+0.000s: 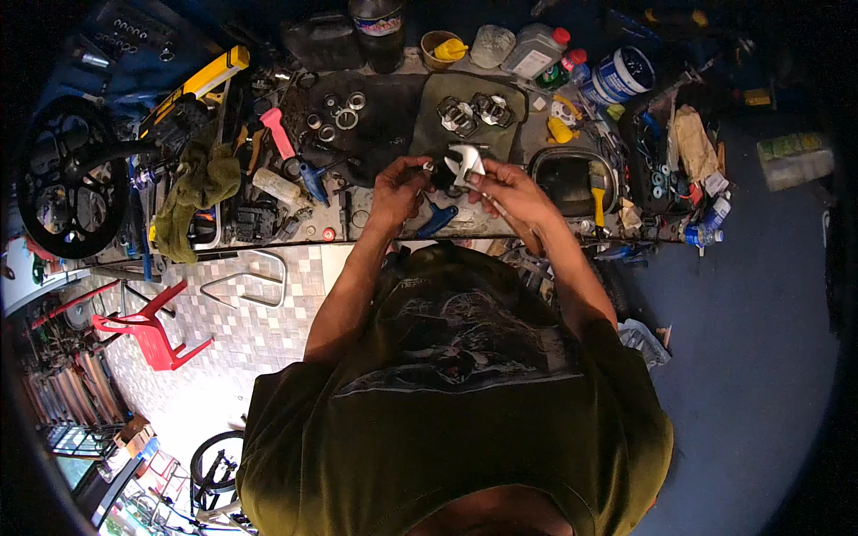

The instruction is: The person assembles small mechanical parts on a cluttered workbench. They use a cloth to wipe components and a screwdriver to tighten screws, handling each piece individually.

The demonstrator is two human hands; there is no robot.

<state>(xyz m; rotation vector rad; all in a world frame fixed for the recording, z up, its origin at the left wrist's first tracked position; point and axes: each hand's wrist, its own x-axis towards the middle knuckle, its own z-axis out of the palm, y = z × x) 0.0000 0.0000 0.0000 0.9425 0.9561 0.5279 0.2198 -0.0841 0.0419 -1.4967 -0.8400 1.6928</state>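
Over our cluttered, grimy counter [534,134], our right hand [521,190] has its fingers clamped on a silver metal adjustable wrench [470,166], seemingly angled so its mouth faces the small shiny metal part [428,167] our left hand [399,191] has pinched between its fingers, probably for steadiness.

From here I cannot tell what small part [428,167] the left hand [398,190] pinches; it is too tiny on my feed. The right hand [516,194] hides some of the wrench [468,168] from me. My view's far edge cuts off the dark bottle [380,45], and at near left the green shirt [465,438] covers one side of a bicycle wheel [196,466].
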